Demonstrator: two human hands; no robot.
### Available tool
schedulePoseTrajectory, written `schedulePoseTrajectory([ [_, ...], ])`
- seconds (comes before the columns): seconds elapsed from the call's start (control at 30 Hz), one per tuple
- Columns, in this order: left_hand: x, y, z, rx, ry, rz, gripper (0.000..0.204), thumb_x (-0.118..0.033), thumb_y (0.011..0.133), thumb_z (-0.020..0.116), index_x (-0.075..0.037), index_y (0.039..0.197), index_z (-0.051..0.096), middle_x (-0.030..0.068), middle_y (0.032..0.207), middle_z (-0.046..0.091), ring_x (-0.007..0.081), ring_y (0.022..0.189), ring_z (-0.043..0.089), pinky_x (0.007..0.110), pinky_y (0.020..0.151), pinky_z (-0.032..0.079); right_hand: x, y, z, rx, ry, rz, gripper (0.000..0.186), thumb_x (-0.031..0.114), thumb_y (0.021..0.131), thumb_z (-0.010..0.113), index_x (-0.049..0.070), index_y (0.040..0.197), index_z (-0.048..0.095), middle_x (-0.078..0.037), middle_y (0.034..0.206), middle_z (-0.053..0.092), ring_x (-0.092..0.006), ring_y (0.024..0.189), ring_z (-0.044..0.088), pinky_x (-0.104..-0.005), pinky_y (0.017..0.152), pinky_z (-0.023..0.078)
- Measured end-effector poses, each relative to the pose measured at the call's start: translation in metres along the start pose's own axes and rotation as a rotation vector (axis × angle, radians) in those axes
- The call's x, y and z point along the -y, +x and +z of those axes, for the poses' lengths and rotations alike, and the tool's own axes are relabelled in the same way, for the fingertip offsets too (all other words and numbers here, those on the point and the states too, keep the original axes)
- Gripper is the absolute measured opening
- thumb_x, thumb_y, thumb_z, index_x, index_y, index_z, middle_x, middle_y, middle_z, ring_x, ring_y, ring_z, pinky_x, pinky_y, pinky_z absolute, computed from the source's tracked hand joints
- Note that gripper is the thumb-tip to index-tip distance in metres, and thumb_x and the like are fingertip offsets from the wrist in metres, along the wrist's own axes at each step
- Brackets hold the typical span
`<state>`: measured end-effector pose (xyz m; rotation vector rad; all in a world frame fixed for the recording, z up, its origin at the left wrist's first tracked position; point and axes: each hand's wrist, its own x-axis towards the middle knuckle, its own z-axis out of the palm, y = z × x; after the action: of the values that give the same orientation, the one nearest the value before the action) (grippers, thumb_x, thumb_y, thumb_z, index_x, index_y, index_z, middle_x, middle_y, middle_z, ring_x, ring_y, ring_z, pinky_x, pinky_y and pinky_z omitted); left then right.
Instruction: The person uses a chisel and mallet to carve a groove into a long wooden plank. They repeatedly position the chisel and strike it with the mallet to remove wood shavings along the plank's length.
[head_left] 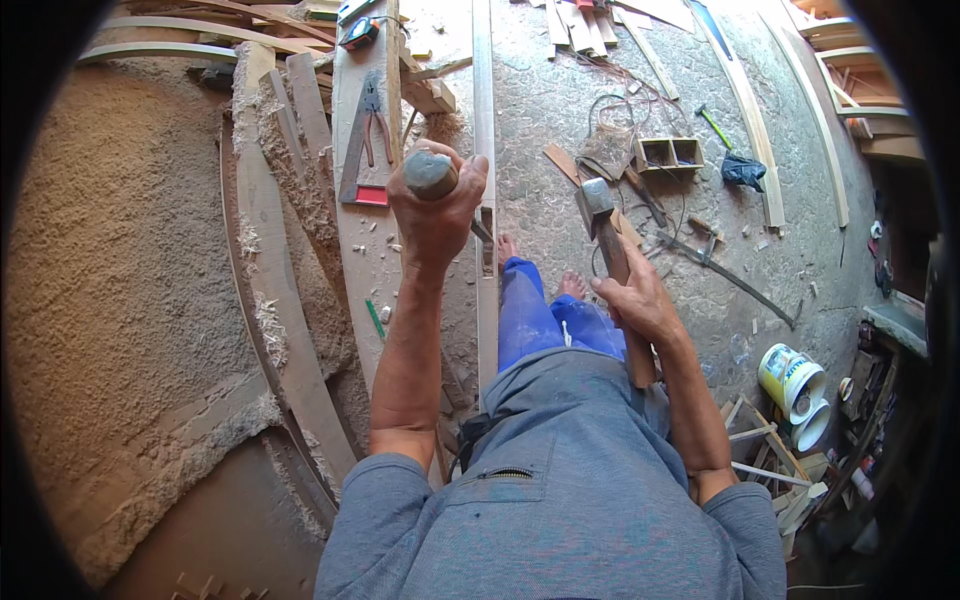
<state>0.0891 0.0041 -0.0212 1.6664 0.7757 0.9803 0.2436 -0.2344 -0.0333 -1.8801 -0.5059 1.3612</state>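
Observation:
My left hand [440, 215] is closed around the wooden handle of a chisel [430, 176], its blunt butt end facing up. The chisel's blade reaches down to a slot in a long, narrow wooden bar [485, 110]; whether the tip touches wood is unclear. My right hand [645, 300] grips the handle of a hammer [598, 197], its metal head raised right of the chisel and apart from it. Left of the bar, a wide plank [355, 240] carries pliers [370, 135], a set square with a red part [371, 195], a tape measure [360, 33] and a green pencil [375, 318].
A sawdust heap [140, 250] and shaving-covered boards [285, 290] fill the left. On the floor at right lie a two-compartment wooden box [670, 154], a green-handled hammer [714, 128], a long clamp-like bar [740, 278], a white bucket [788, 378] and long planks [745, 110].

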Motion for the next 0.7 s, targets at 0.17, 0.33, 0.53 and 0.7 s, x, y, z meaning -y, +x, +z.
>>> schedulePoseTrajectory([
  [0.17, 0.007, 0.005, -0.014, -0.024, -0.098, -0.048, 0.017, 0.002, 0.091, 0.072, -0.006, 0.085, 0.059, 0.0001, 0.063, 0.061, 0.0083, 0.053, 0.061, 0.024, 0.047, 0.049, 0.004, -0.007, -0.006, -0.061, -0.061, -0.058, 0.076, 0.017, 0.085, 0.073, -0.005, 0.150, 0.041, -0.016, 0.086, 0.069, -0.0210, 0.068, 0.069, -0.0366, 0.061, 0.057],
  [0.33, 0.004, -0.007, -0.002, -0.046, -0.017, 0.012, 0.017, -0.003, 0.084, 0.078, -0.006, 0.080, 0.062, -0.0005, 0.068, 0.063, 0.0057, 0.061, 0.061, 0.024, 0.055, 0.050, 0.021, -0.023, -0.010, -0.160, -0.251, -0.375, 0.077, 0.008, 0.085, 0.070, 0.006, 0.156, 0.039, -0.005, 0.083, 0.059, -0.0150, 0.064, 0.061, -0.0338, 0.057, 0.052],
  [0.53, 0.002, -0.029, 0.021, -0.035, 0.203, 0.155, 0.021, -0.009, 0.079, 0.083, -0.004, 0.087, 0.066, 0.0052, 0.072, 0.067, 0.0123, 0.067, 0.067, 0.031, 0.064, 0.056, 0.111, -0.052, 0.000, -0.171, -0.370, -0.914, 0.078, 0.006, 0.088, 0.073, 0.009, 0.157, 0.037, -0.013, 0.089, 0.067, -0.0266, 0.075, 0.070, -0.0429, 0.069, 0.057],
  [0.7, 0.012, -0.030, 0.019, -0.016, 0.368, 0.425, 0.028, -0.012, 0.078, 0.085, -0.003, 0.101, 0.072, 0.0085, 0.094, 0.075, 0.0254, 0.087, 0.074, 0.038, 0.077, 0.059, 0.132, -0.050, 0.011, -0.131, -0.806, -0.905, 0.076, 0.002, 0.088, 0.068, 0.010, 0.156, 0.033, -0.023, 0.102, 0.071, -0.0422, 0.083, 0.073, -0.0526, 0.067, 0.058],
])
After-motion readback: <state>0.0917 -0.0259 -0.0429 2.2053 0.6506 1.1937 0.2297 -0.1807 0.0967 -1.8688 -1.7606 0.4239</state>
